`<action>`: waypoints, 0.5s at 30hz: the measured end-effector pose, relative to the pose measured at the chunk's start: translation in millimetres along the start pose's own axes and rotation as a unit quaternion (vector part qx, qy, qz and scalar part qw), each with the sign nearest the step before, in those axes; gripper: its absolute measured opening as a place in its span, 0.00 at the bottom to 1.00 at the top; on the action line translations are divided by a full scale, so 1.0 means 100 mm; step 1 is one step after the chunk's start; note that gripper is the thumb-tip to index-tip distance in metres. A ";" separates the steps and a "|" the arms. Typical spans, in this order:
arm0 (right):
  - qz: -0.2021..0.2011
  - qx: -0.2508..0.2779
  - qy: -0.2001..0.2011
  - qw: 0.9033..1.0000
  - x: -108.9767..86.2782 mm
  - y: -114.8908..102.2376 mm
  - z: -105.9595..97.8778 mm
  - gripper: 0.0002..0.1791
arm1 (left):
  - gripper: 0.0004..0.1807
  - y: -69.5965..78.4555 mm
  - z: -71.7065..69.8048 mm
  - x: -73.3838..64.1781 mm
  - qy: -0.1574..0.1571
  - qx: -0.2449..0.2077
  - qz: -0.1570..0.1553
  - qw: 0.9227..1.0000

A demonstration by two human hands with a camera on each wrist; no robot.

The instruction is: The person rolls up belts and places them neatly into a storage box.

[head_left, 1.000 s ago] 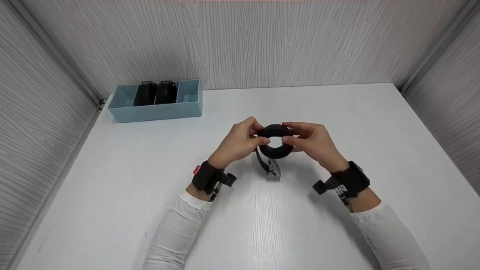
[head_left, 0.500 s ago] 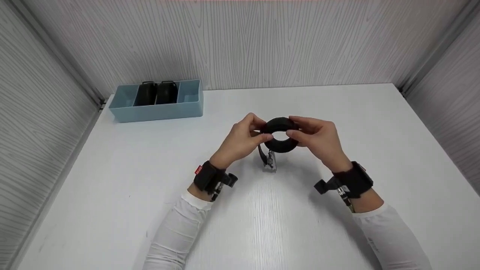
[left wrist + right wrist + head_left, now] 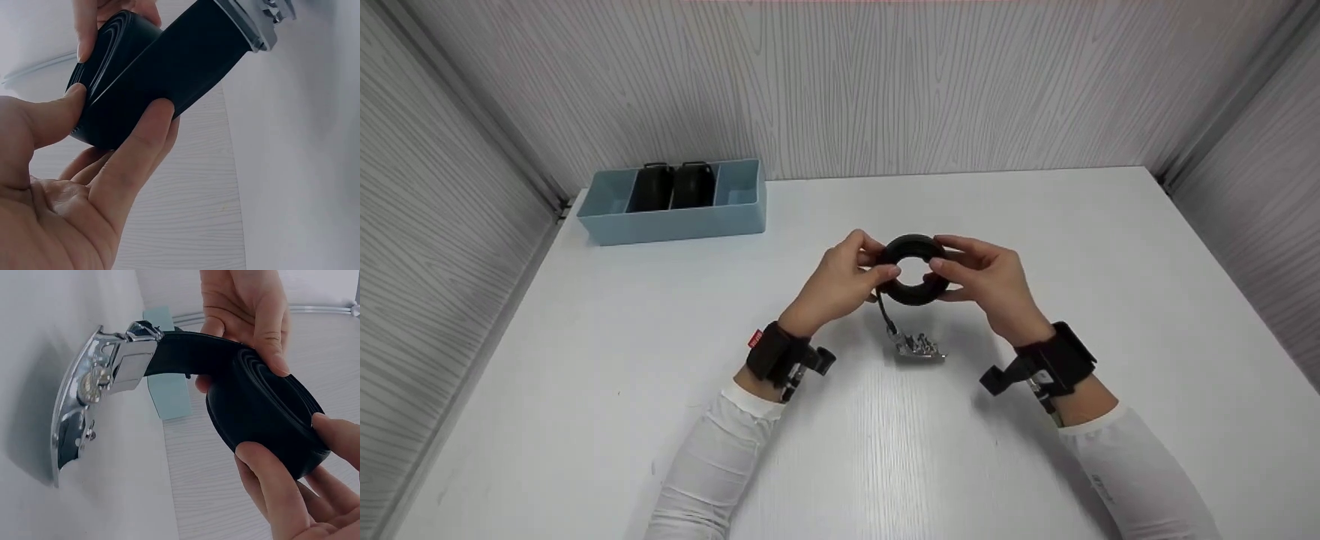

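Note:
A black belt [image 3: 913, 296], wound into a coil with an open middle, is held between both hands above the table. My left hand [image 3: 840, 281] pinches the coil's left side, thumb on the near face and fingers behind. On the opposite side my right hand [image 3: 986, 281] grips the coil the same way. A short free end of the strap runs down from the coil to a silver buckle [image 3: 84, 394], which hangs close over the white tabletop. In the left wrist view the strap [image 3: 191, 56] passes over the left fingertips, and only a corner of the buckle shows.
At the back left of the white table [image 3: 585, 337] stands a blue divided box [image 3: 682, 223]. Two rolled black belts [image 3: 652, 187] fill its middle compartments. Wood-grain panels [image 3: 847, 90] wall in the back and both sides.
The coil rose slightly and shifted right, then came back a little left. The hanging buckle has swung and turned, now lying wider toward the right. Both hands keep their hold.

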State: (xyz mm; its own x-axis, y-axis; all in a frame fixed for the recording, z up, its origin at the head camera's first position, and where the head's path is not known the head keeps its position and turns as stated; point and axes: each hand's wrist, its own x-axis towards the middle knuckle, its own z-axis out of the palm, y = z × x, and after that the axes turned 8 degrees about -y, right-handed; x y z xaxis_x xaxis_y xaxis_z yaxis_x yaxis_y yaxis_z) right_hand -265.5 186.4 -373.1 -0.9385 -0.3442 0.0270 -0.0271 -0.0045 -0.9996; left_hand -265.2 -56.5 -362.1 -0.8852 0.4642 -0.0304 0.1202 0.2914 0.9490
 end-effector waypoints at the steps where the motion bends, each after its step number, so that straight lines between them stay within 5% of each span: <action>1: 0.006 -0.004 -0.007 1.000 0.00 0.00 -0.01 0.28 | 0.15 0.00 0.00 0.00 -0.003 0.005 -0.002 1.000; 9: 0.036 -0.087 -0.054 0.994 0.02 -0.02 -0.01 0.27 | 0.14 0.00 -0.03 -0.01 -0.031 0.049 -0.013 0.998; 15: 0.040 -0.096 -0.053 0.993 0.01 -0.01 0.00 0.26 | 0.14 -0.03 -0.03 0.01 -0.040 0.050 -0.019 0.998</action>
State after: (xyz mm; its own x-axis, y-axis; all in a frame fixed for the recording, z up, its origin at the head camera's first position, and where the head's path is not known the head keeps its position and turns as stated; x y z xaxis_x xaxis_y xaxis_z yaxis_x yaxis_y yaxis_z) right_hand -266.4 185.7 -371.8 -0.8991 -0.4332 -0.0627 -0.0290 0.2019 -0.9790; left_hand -267.5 -59.1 -364.2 -0.8520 0.5151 -0.0935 0.1362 0.3905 0.9105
